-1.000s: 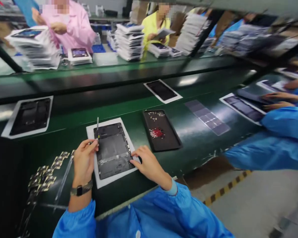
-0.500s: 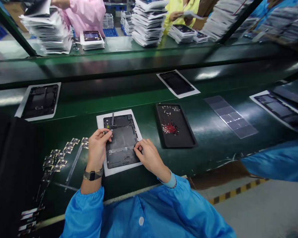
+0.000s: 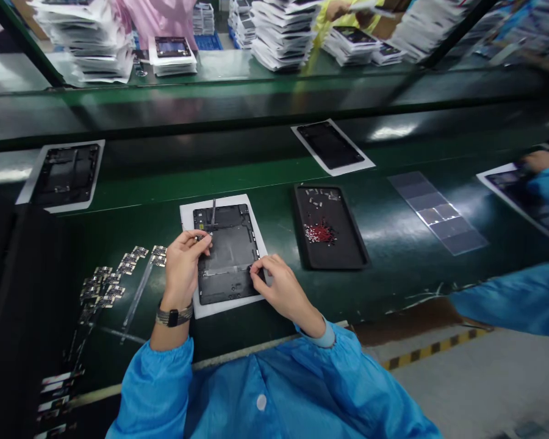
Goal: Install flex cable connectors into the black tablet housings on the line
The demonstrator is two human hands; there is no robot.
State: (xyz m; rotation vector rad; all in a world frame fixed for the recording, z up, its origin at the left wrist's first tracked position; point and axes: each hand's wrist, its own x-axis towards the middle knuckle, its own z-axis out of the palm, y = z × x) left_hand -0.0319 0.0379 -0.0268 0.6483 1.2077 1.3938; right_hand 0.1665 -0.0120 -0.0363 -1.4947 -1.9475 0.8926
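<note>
A black tablet back housing (image 3: 224, 250) lies on a white sheet (image 3: 204, 310) in front of me. A thin flat ribbon cable (image 3: 213, 211) sticks up past its top edge, and a strip (image 3: 224, 270) crosses its lower part. At the housing's left edge, my left hand (image 3: 183, 259) is closed in a pinch; a small dark bit shows at the fingertips, too small to name. Thumb and forefinger of my right hand (image 3: 279, 283) are pinched together at the right edge, by the strip's end. What they hold is hidden.
Several small circuit boards (image 3: 104, 286) lie left, beside clear strips (image 3: 137, 299). A black tray (image 3: 348, 253) with red-and-white small parts stands right, then a transparent sheet (image 3: 439, 213). More housings (image 3: 68, 174) lie on white sheets. A co-worker's hand (image 3: 546, 161) is far right.
The view has shifted slightly. Both my hands stay pinched at the housing's edges. A co-worker's hand has come in over the housing at far right.
</note>
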